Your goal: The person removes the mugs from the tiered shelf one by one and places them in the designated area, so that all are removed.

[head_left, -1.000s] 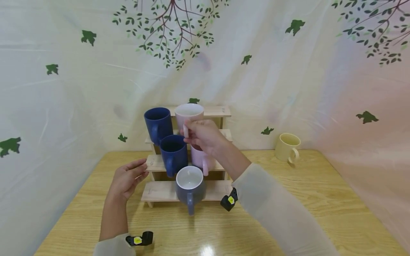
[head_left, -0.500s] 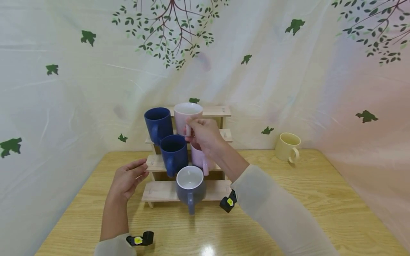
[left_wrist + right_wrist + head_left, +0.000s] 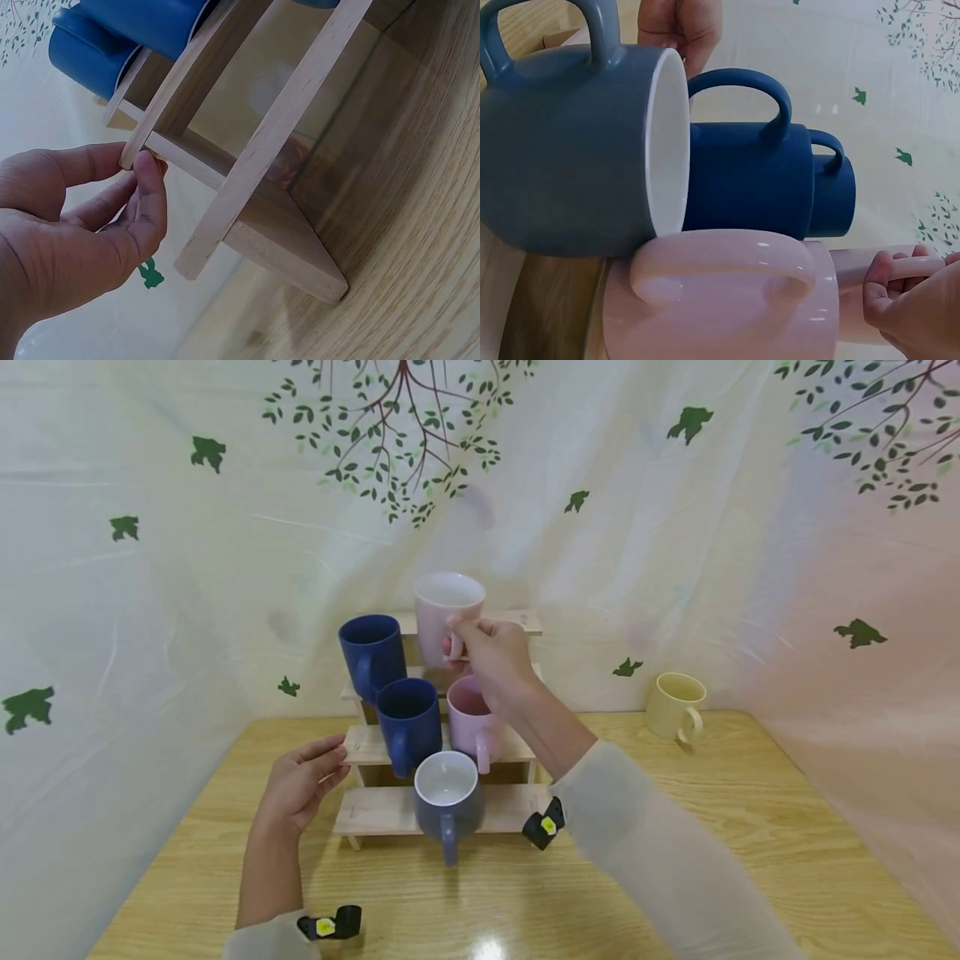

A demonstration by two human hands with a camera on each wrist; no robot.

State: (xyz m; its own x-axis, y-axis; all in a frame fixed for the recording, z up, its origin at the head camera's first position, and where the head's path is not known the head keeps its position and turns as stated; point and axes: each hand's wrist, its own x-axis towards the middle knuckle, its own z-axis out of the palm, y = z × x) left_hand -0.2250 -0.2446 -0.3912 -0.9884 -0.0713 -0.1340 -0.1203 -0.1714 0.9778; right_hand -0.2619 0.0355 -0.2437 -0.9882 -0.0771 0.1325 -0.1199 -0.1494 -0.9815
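My right hand [image 3: 498,660] pinches the handle of a pale pink mug [image 3: 437,622], white inside, holding it upright in front of the top step of a stepped wooden rack [image 3: 367,810]. Thumb and fingers of my left hand [image 3: 82,217] pinch the left end of one of the rack's shelf boards [image 3: 154,109]. Below the held mug, a second pink mug [image 3: 467,720] stands beside a dark blue mug [image 3: 408,714] on a middle step. Another dark blue mug [image 3: 369,647] sits higher at the left. The lowest step bears a grey-blue mug [image 3: 438,814] with its handle toward me.
A yellow mug [image 3: 670,710] stands apart on the wooden table [image 3: 720,810], at the back right. A pale cloth [image 3: 585,568] printed with leaves and branches hangs behind the rack and along both sides.
My right hand has raised the pale pink mug and shifted it slightly right, uncovering more of the lower pink mug. My left hand keeps its place on the rack.
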